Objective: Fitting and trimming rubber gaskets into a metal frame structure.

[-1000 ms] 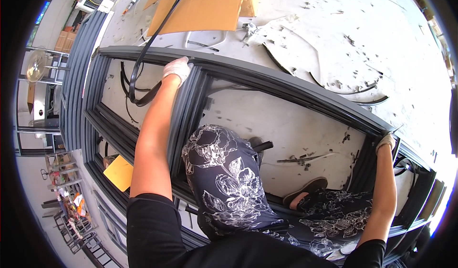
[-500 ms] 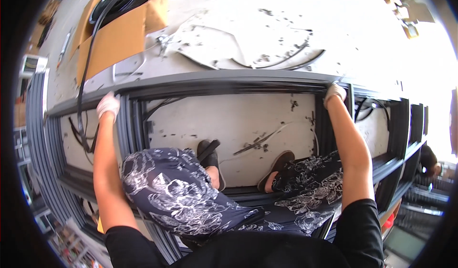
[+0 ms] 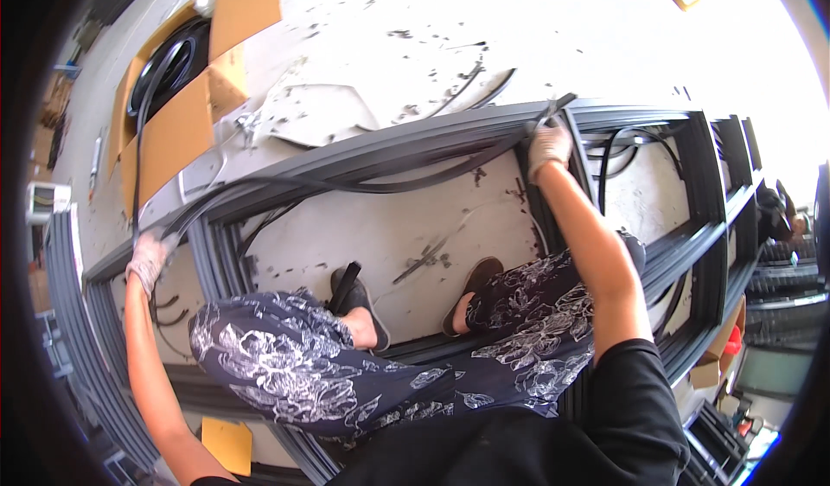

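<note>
A black rubber strip (image 3: 380,187) sags in a long curve between my two gloved hands, along the far rail of a stack of dark grey metal frames (image 3: 406,140). My left hand (image 3: 151,259) is closed round the strip at the far left corner. From there the strip runs up into an open cardboard box (image 3: 173,153) holding a black coil (image 3: 169,67). My right hand (image 3: 550,147) grips the strip's other end by the upright at the right, and a short tip sticks out past the fingers.
Black scraps (image 3: 399,34) and cut strip pieces (image 3: 494,90) litter the pale floor beyond the frames. More strip loops (image 3: 644,133) hang in the right-hand opening. My shoes (image 3: 367,317) stand inside the middle opening. A yellow sheet (image 3: 226,445) lies at the lower left.
My left hand has moved left and nearer, my right hand slightly left and up. The strip now hangs loosely between them, off the rail. The view has turned and shifted.
</note>
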Available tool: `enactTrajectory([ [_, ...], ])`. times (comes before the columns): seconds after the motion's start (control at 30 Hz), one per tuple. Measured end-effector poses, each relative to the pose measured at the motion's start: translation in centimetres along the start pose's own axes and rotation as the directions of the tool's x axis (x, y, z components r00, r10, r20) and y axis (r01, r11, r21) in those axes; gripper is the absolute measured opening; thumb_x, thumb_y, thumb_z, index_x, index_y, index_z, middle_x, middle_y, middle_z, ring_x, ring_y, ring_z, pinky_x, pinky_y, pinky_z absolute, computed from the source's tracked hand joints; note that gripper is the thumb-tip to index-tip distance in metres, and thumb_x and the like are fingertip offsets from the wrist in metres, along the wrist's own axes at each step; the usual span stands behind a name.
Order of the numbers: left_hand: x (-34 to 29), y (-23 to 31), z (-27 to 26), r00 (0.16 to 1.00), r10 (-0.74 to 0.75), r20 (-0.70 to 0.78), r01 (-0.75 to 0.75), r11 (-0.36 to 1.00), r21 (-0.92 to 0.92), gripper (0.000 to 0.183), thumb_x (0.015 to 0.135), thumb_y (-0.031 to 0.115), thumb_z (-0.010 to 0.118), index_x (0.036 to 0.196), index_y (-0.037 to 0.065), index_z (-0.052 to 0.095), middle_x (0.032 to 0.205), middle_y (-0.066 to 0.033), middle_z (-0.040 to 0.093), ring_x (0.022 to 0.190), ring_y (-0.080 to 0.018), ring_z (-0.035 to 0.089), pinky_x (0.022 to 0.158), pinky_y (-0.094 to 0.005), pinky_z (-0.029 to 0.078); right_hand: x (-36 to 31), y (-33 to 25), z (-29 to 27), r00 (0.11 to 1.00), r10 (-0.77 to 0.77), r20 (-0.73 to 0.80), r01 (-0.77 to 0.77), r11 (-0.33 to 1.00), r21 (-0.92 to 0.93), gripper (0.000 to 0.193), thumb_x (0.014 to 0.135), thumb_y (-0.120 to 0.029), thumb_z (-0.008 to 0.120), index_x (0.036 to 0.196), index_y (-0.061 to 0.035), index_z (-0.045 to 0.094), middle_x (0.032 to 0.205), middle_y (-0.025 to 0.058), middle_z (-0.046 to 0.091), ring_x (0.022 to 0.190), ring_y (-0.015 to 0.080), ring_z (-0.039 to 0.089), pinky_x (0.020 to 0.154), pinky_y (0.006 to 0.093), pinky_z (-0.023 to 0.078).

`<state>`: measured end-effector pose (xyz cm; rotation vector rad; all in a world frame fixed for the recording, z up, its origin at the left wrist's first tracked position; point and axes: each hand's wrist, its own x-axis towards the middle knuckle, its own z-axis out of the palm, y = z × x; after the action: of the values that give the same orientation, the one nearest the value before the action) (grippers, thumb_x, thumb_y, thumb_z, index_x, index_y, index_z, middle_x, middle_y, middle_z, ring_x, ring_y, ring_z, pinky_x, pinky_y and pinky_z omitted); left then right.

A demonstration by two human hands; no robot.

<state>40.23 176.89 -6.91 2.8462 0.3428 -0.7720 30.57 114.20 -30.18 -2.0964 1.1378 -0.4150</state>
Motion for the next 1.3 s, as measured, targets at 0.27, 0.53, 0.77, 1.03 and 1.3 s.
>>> enactTrajectory([
  [0.27,-12.3,17.1,8.3,0.819,0.423,0.388,-0.138,0.801,-0.582,0.032,0.084,0.034,0.06,0.087,0.003,0.058,0.061,-0.0003,0.051,0.044,-0.0067,0.042,0.04,-0.0212,0.035,1.9,-6.5,-13.9,0.978,-0.184,0.097,0.206,0.916,-0.345,0.037,0.09,-0.029,0.052,0.119,-0.0068,0.056,0.103,0.016,0.063,0.096,0.0207,0.062,0.086,0.0303,0.045],
  [0.53,-12.3,16.8,22.0,0.736,0.448,0.508,0.215,0.556,-0.803,0.028,0.087,0.031,0.061,0.079,0.006,0.055,0.054,0.0004,0.048,0.041,-0.0092,0.044,0.038,-0.023,0.035,-23.9,-6.0,-15.2,0.135,-0.026,0.991,-0.407,0.91,0.08,0.048,0.086,-0.031,0.063,0.123,-0.0016,0.051,0.082,0.0011,0.061,0.063,0.004,0.05,0.056,0.0177,0.041],
  [0.77,-13.1,14.1,22.2,0.716,0.469,0.518,0.2,0.573,-0.795,0.026,0.09,0.03,0.058,0.082,0.006,0.055,0.056,0.0015,0.047,0.041,-0.0069,0.044,0.039,-0.0218,0.036,-28.3,-5.7,-10.3,0.028,-0.189,0.982,-0.346,0.919,0.187,0.055,0.092,-0.039,0.052,0.132,-0.0026,0.042,0.084,-0.0001,0.056,0.072,0.0061,0.048,0.065,0.0205,0.042],
  [1.03,-13.5,12.9,22.5,0.735,0.422,0.531,0.129,0.682,-0.72,0.022,0.091,0.026,0.056,0.081,0.006,0.057,0.056,0.0027,0.048,0.044,-0.0053,0.042,0.04,-0.0216,0.034,-29.5,-5.6,-9.1,0.029,-0.239,0.971,-0.435,0.871,0.227,0.054,0.09,-0.035,0.058,0.13,-0.0016,0.045,0.085,-0.0039,0.053,0.076,0.0043,0.045,0.068,0.0197,0.039],
  [1.3,-14.5,11.6,22.7,0.713,0.437,0.547,0.169,0.651,-0.74,0.022,0.091,0.024,0.057,0.088,0.002,0.058,0.058,0.0016,0.05,0.042,-0.0062,0.043,0.041,-0.0218,0.037,-30.5,-5.7,-8.0,-0.006,-0.257,0.966,-0.403,0.885,0.233,0.057,0.086,-0.039,0.062,0.126,-0.0003,0.048,0.085,-0.0011,0.056,0.075,0.0064,0.047,0.067,0.0217,0.041],
])
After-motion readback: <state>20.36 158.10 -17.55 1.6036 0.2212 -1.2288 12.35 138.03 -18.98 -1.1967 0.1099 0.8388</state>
